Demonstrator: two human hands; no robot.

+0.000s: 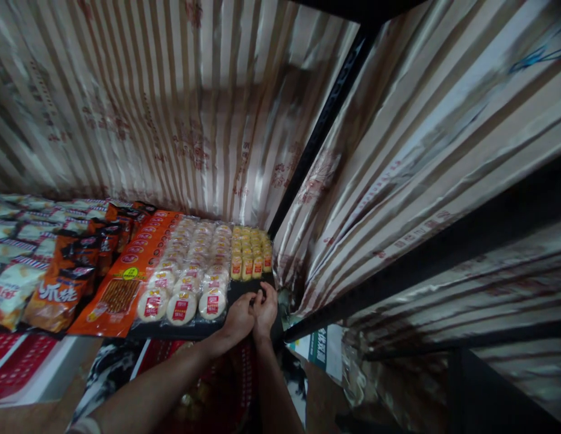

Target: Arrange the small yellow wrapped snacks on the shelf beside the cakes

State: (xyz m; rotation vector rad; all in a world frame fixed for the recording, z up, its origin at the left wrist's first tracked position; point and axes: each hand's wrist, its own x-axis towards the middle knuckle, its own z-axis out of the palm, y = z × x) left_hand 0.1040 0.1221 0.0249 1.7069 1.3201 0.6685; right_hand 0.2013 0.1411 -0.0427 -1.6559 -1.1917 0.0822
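The striped curtain [172, 102] behind the shelf looks like thin satin-like cloth or plastic sheet, glossy, with soft sheen along its folds. The same shiny striped material [420, 150] hangs at the right. The black post [325, 120] between them appears to be painted metal, matt and perforated. The shelf surface [248, 289] is dark and matt. The round cakes [181, 304] sit in clear glossy plastic wrappers with red paper-like labels. The small yellow packs [250, 250] look like shiny plastic. The orange snack bags [58, 292] are glossy printed foil or plastic, crinkled. Both bare hands, left hand [237, 319] and right hand [264, 310], rest on the matt shelf edge.
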